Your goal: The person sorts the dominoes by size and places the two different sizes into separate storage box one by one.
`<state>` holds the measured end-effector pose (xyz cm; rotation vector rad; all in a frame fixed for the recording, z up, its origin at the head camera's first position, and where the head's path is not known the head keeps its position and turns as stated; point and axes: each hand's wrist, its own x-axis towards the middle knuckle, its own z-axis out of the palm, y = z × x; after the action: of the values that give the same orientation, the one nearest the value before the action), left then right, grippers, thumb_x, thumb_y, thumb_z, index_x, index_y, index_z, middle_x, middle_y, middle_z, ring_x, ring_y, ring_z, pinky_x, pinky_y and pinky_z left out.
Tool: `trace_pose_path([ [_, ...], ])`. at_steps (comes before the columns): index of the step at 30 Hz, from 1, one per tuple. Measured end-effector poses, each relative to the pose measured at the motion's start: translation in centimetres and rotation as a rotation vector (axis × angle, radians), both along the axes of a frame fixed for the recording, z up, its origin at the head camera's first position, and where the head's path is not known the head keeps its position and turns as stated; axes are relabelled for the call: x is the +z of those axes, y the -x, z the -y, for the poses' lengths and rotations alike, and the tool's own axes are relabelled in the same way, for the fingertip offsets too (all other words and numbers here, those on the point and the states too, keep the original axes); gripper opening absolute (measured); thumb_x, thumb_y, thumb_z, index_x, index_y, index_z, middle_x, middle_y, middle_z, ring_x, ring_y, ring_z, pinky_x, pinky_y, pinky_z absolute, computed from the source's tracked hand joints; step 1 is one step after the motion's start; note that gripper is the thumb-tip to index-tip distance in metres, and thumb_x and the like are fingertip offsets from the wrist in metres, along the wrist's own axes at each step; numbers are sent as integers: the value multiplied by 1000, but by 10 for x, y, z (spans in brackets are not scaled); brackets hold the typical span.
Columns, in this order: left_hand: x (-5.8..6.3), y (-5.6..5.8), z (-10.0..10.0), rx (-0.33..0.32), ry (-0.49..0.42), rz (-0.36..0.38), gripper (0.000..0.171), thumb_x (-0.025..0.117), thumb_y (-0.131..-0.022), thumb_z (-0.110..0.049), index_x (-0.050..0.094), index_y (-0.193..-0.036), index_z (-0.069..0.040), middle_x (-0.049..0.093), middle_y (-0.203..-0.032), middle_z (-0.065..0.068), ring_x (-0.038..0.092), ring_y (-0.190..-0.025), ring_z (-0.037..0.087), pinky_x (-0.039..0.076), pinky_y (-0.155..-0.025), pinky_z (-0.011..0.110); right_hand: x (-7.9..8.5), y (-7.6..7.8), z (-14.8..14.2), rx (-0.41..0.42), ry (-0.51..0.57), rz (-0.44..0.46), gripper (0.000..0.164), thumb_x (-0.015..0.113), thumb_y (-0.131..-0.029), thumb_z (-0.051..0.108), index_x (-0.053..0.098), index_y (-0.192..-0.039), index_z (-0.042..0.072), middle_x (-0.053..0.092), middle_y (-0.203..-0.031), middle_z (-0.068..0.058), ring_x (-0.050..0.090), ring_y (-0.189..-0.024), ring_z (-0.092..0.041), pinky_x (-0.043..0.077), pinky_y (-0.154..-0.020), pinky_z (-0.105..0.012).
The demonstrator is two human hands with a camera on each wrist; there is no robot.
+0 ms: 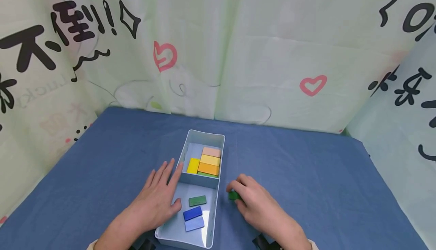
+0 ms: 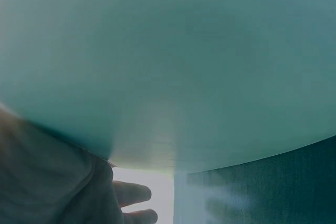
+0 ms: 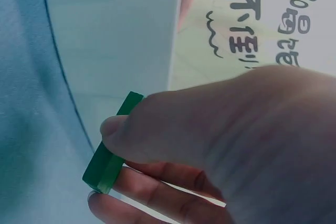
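Note:
A pale blue two-part box (image 1: 201,180) stands lengthwise on the table. My left hand (image 1: 154,199) lies over its left rim, fingers straight and spread, holding nothing. To the right of the box, my right hand (image 1: 253,203) pinches a green block (image 3: 107,163) between thumb and fingers, just beside the box's outer wall. In the near compartment lie another green block (image 1: 197,200), a dark blue block (image 1: 192,213) and a light blue block (image 1: 194,224). The far compartment holds a yellow block (image 1: 193,165), a pink block (image 1: 211,152), a light yellow block (image 1: 209,160), an orange block (image 1: 208,168) and a partly hidden green one.
A blue cloth (image 1: 306,178) covers the table on both sides of the box. Pale green curtains (image 1: 265,53) with black writing and pink hearts hang behind and at the sides. The box wall (image 2: 168,77) fills most of the left wrist view.

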<state>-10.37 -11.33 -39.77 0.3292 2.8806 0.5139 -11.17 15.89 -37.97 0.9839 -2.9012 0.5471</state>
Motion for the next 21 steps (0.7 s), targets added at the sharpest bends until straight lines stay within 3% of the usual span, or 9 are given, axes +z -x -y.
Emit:
trace_pose_path([
  [10, -3, -2, 3, -2, -31, 7, 84, 63, -91, -28, 19, -160, -13, 12, -166, 17, 12, -152, 42, 13, -119, 66, 11, -1, 11, 59, 106, -114, 37, 73, -79, -8, 67, -105, 17, 54, -92, 10, 46, -83, -5, 44, -67, -20],
  [16, -2, 0, 5, 4, -10, 28, 84, 62, -92, -31, 16, -160, -15, 10, -166, 16, 10, -153, 41, 12, -119, 65, 24, 1, 34, 104, 141, -100, 34, 73, -81, -6, 67, -105, 18, 56, -97, 7, 49, -86, -7, 47, -70, -20],
  [21, -2, 2, 4, -7, -14, 12, 85, 63, -92, -32, 16, -160, -15, 10, -167, 16, 11, -153, 41, 13, -119, 65, 24, 4, 48, 143, 159, -105, 32, 73, -82, -5, 67, -103, 19, 57, -99, 5, 51, -89, -9, 49, -73, -21],
])
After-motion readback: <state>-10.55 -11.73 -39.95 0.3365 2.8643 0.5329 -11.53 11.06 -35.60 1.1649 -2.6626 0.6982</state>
